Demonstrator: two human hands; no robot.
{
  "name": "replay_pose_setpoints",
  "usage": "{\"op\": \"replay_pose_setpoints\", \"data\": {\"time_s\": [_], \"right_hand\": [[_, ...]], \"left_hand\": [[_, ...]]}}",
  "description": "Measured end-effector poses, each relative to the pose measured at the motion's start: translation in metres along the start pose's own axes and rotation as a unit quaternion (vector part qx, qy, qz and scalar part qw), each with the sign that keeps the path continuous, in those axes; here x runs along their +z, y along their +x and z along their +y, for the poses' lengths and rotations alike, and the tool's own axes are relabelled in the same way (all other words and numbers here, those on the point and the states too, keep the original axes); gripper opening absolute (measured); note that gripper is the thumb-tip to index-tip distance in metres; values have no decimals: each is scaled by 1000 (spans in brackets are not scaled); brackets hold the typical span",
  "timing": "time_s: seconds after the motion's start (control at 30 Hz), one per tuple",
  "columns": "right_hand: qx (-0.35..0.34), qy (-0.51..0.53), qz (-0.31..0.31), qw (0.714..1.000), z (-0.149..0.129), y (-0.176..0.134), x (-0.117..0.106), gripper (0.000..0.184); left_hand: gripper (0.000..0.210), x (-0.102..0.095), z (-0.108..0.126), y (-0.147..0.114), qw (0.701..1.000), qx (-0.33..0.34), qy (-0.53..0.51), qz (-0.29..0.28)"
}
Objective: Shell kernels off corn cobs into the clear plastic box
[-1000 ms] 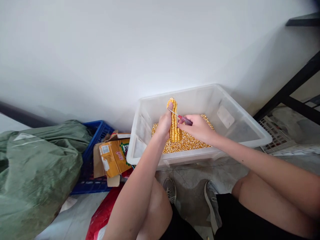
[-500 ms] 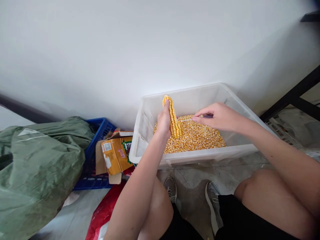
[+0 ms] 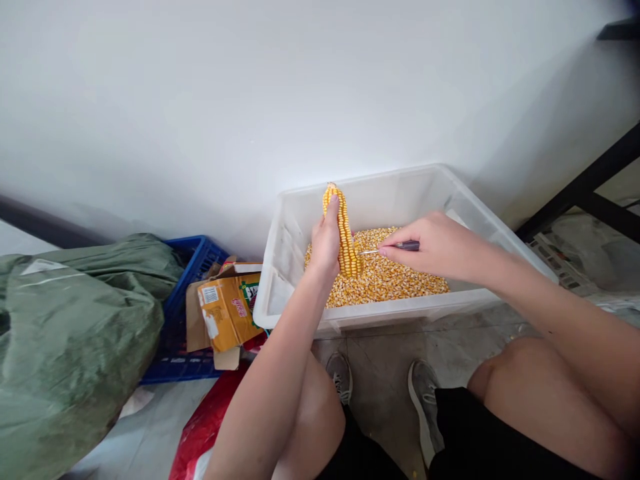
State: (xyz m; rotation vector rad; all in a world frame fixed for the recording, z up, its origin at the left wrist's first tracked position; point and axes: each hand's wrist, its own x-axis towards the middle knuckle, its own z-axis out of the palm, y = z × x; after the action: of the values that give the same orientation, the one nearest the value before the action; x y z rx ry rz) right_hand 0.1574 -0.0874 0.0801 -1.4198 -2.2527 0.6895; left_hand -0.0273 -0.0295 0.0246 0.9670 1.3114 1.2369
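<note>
My left hand [image 3: 326, 241] is wrapped around a yellow corn cob [image 3: 346, 235], held nearly upright over a white plastic tub [image 3: 390, 311]. Kernels cover most of the cob that shows. My right hand [image 3: 425, 245] grips a screwdriver-like tool [image 3: 407, 246] with a dark handle and a thin metal shaft. The shaft points left, and its tip meets the lower right side of the cob. Loose corn kernels [image 3: 395, 279] lie heaped in the tub below both hands.
Left of the tub, a blue crate [image 3: 187, 313] holds a torn cardboard box [image 3: 233, 313]. A big green sack [image 3: 75, 347] lies beside it, with a red bag [image 3: 205, 423] nearer me. The white wall [image 3: 300, 87] rises behind; a black metal frame [image 3: 575, 190] stands at right.
My right hand has turned slightly, so more of the tool's dark handle shows. The tool tip sits a little lower against the cob. My left hand keeps its hold.
</note>
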Motion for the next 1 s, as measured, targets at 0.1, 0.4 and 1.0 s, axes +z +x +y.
{"op": "replay_pose_setpoints", "data": {"time_s": [0.1, 0.4, 1.0], "right_hand": [[-15, -22, 10, 1000, -4, -1, 0, 27], [6, -20, 13, 1000, -8, -3, 2, 33], [2, -45, -2, 999, 0, -1, 2, 40]], "left_hand": [[63, 1, 0, -1, 1000, 6, 5, 2], [64, 1, 4, -1, 1000, -3, -24, 17], [56, 1, -1, 2, 997, 2, -78, 16]]}}
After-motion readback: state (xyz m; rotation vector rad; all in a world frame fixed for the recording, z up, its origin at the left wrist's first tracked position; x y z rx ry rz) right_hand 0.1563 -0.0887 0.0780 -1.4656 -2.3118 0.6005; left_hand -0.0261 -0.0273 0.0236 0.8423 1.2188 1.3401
